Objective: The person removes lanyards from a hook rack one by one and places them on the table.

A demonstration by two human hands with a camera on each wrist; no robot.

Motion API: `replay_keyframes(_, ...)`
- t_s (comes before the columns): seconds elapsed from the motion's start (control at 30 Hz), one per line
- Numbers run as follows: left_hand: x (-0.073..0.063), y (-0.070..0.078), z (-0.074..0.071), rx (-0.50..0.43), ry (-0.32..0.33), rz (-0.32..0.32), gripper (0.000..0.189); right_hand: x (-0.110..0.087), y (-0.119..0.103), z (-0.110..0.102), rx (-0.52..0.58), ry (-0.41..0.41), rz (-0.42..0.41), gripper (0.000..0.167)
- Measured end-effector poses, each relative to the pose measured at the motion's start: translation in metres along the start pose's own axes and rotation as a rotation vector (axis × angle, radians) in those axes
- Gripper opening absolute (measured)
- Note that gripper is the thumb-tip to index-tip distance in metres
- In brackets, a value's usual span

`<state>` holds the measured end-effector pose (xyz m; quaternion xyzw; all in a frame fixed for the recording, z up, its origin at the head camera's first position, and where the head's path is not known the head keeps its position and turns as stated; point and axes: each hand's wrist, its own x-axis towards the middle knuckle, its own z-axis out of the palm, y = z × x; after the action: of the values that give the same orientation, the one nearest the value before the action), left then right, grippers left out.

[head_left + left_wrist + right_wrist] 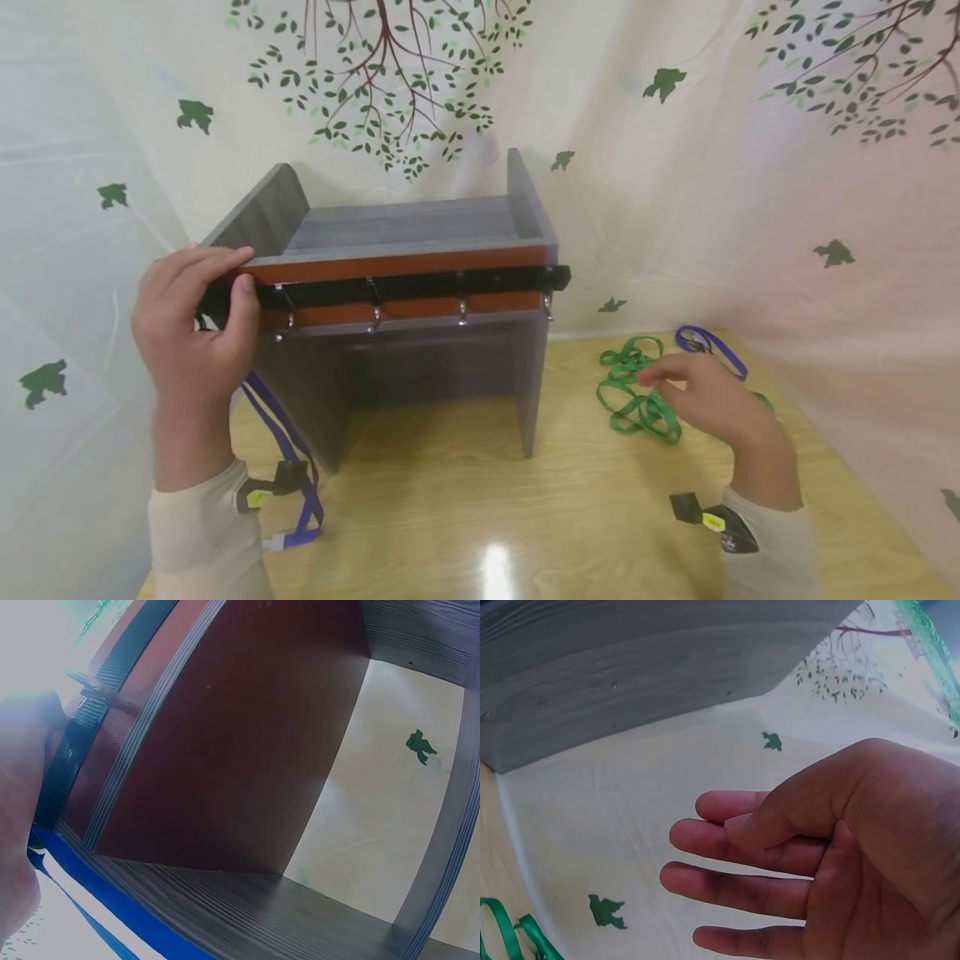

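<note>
My left hand (191, 325) grips the front left corner of a grey wooden shelf (408, 223), fingers over the top edge and thumb against the front. A black strip with several metal hooks (420, 288) runs along the shelf's red-brown front. Below that hand a blue lanyard (309, 510) hangs down at the left side; its upper end is hidden behind the hand. In the left wrist view the blue strap (120, 896) runs beside the shelf. My right hand (705, 400) hovers near green lanyards (637, 408), its fingers (735, 892) extended and nothing between them.
Behind the right hand lies another blue lanyard (723, 354) on the wooden table (450, 500). A pale curtain (675, 208) with printed leaves surrounds the table at the back and sides. Each wrist wears a dark strap.
</note>
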<state>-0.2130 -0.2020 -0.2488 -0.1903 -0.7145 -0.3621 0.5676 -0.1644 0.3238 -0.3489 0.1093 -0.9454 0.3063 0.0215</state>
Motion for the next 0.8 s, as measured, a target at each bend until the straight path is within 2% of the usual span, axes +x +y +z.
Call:
replay_keyframes(0.13, 0.002, -0.001, 0.001, -0.003, 0.003, -0.001, 0.037, -0.001, -0.015, 0.002, 0.012, 0.007, -0.03, 0.025)
replay_keyframes(0.3, 0.002, -0.002, 0.001, 0.003, -0.008, -0.004, 0.037, -0.003, -0.032, 0.005, 0.02, -0.01, -0.021, 0.027)
replay_keyframes(0.8, 0.003, -0.007, 0.0, -0.003, -0.032, -0.004, 0.038, -0.003, -0.061, 0.024, 0.007, -0.018, -0.183, 0.026)
